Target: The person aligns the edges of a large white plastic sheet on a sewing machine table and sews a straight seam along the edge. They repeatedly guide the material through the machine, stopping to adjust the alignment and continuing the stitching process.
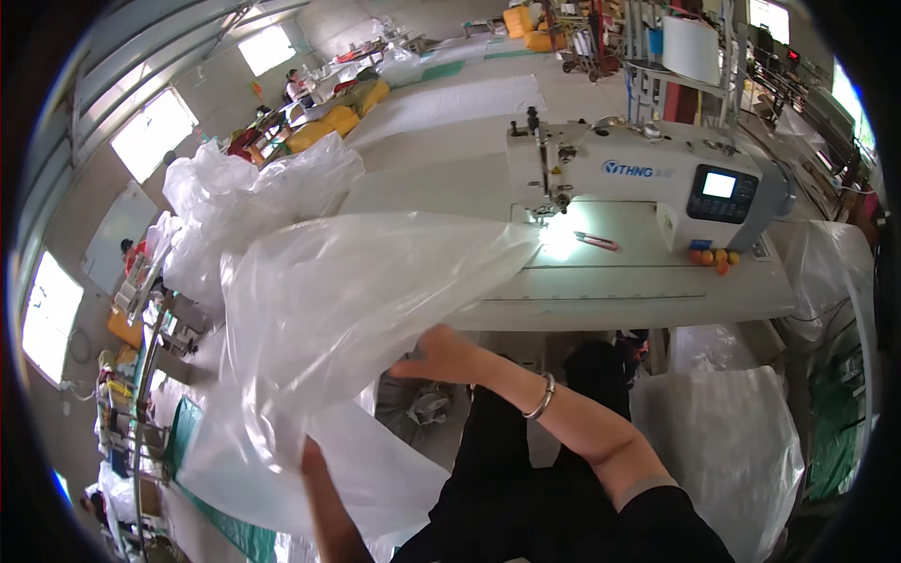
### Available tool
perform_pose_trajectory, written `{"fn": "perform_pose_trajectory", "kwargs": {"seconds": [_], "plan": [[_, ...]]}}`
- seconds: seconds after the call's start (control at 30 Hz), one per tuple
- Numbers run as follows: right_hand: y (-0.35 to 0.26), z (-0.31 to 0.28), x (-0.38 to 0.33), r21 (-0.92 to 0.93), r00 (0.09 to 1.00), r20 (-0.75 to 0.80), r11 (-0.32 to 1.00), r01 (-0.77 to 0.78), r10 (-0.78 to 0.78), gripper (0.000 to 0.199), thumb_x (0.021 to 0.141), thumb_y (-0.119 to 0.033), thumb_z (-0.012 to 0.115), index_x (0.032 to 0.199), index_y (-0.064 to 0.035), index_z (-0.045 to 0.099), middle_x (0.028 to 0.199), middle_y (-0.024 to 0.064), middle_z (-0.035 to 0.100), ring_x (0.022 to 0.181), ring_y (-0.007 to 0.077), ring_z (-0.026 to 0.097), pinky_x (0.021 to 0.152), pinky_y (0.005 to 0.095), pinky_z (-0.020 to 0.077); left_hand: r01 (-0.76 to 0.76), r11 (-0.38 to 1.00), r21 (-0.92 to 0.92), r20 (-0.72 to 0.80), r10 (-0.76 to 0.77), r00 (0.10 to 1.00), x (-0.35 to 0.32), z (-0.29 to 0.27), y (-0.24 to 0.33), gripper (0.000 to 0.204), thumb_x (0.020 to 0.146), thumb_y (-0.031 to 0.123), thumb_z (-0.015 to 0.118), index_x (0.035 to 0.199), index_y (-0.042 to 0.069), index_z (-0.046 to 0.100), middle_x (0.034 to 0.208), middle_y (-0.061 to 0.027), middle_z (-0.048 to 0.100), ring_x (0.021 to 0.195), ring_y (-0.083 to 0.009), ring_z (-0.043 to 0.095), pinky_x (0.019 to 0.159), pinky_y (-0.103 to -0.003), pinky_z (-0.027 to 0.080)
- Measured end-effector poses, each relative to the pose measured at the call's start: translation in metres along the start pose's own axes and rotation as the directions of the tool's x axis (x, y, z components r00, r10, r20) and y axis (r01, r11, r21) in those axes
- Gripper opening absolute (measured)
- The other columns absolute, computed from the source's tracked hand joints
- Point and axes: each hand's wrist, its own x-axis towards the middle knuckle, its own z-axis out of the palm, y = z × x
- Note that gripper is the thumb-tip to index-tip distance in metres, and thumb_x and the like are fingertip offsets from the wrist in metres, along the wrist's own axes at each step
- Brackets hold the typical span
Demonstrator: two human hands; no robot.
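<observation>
Translucent plastic sheet (328,281), overhanging the tabletop (610,314) at its front-left edge; right hand (441,355) pinching its border, left hand (314,460) indiscernible. Risk: overhang's weight may drag it askew.

We list daylight, bright, from windows (155,134) along the left, panes blown out to white; one cold-white glare beneath the needle of the sewing machine (619,164), washing out a patch of the surface (610,277); one lit screen (720,185), nearly white. We record streaked highlights on the translucent plastic sheet (328,281), dim shade under the surface, and black clothing (535,511) with little detail. We note the hands (441,355) slightly blurred, the far background soft, straight edges bowed toward the rim by fisheye distortion, and the corners black.
</observation>
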Motion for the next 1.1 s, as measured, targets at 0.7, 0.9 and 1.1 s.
{"fn": "perform_pose_trajectory", "kwargs": {"seconds": [0.7,0.9,1.1], "plan": [[0.010,0.156,-0.108,0.160,0.346,0.937,0.823,-0.545,0.046,0.019,0.080,-0.017,0.064,0.089,0.0003,0.067,0.076,0.0065,0.065,0.067,0.0158,0.056,0.060,0.0372,0.0446,-0.902,0.222,0.370,0.247,0.913,0.326,0.301,-0.085,0.120,0.034,0.090,0.014,0.059,0.123,0.007,0.059,0.129,-0.0119,0.057,0.119,-0.0301,0.053,0.102,-0.040,0.042],[0.067,0.092,-0.171,0.150,0.534,0.844,0.933,-0.326,0.051,0.025,0.084,-0.027,0.069,0.092,-0.0024,0.068,0.081,0.0112,0.068,0.075,0.0195,0.065,0.069,0.0339,0.0499,-0.833,0.418,0.363,0.662,0.513,0.546,0.287,-0.100,0.012,0.029,0.090,0.017,0.060,0.117,0.005,0.062,0.126,-0.0113,0.058,0.115,-0.0299,0.055,0.098,-0.040,0.043],[0.069,0.016,-0.107,0.592,0.809,0.298,0.567,-0.573,0.507,0.067,0.085,-0.042,0.069,0.132,0.0000,0.046,0.116,0.0068,0.062,0.092,0.0117,0.060,0.073,0.0293,0.0504,-0.354,0.931,0.090,0.879,0.093,0.468,0.194,-0.052,0.084,0.027,0.092,0.029,0.061,0.097,0.002,0.064,0.101,-0.0098,0.067,0.096,-0.0227,0.063,0.091,-0.037,0.047]]}}
